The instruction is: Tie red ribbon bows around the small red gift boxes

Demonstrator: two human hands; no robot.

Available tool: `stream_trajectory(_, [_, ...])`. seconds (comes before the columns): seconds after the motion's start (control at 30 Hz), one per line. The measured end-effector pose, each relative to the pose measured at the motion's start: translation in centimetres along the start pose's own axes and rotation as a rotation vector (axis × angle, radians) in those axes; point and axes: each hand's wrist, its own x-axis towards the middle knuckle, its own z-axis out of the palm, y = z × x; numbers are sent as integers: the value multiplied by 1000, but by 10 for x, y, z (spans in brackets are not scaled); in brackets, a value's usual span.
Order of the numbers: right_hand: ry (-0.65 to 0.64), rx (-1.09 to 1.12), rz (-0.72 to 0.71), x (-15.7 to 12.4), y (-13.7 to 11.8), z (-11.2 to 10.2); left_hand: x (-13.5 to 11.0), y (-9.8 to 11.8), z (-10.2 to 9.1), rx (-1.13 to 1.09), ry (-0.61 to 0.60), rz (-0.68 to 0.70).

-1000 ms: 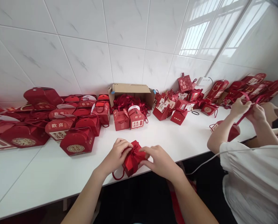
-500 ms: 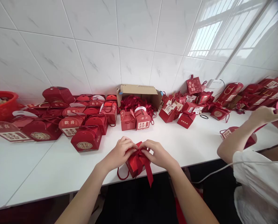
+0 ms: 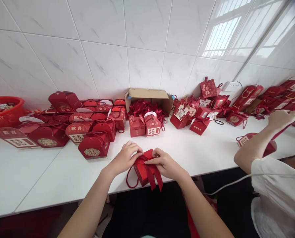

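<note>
Pinching the dark red ribbon (image 3: 151, 178) at the left of its knot, the left hand (image 3: 127, 158) is at work in the head view over a small red box (image 3: 140, 174) at the near edge of the white table (image 3: 63, 185). The right hand (image 3: 167, 164) has bent fingers against the ribbon from the right; whether they grip it, I cannot tell. Two ribbon tails hang over the box's near right side, and a red cord (image 3: 128, 181) loops out on its left. Beyond, two gift boxes (image 3: 145, 127) stand before a cardboard carton (image 3: 149, 94) of ribbons. More boxes (image 3: 94, 147) crowd the left, near a red basket (image 3: 3, 123) at far left. At right, a co-worker's hand (image 3: 281, 119) clasps another ribbon
</note>
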Motion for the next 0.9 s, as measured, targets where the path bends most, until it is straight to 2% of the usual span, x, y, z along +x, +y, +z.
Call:
stream_trajectory(0.23, [36, 35, 1, 0, 3, 3, -2, -1, 2, -83, -118, 15])
stream_trajectory(0.43, [59, 59, 5, -3, 5, 4, -5, -4, 3, -152, -110, -9])
stream_trajectory(0.6, [68, 79, -12, -3, 7, 5, -4, -1, 5, -233, -166, 7])
stream_trajectory(0.77, [68, 83, 10, -4, 7, 5, -1, -1, 8, -84, -138, -30])
stream_trajectory(0.9, [109, 134, -8, -3, 5, 4, -1, -2, 11, -147, -88, -12])
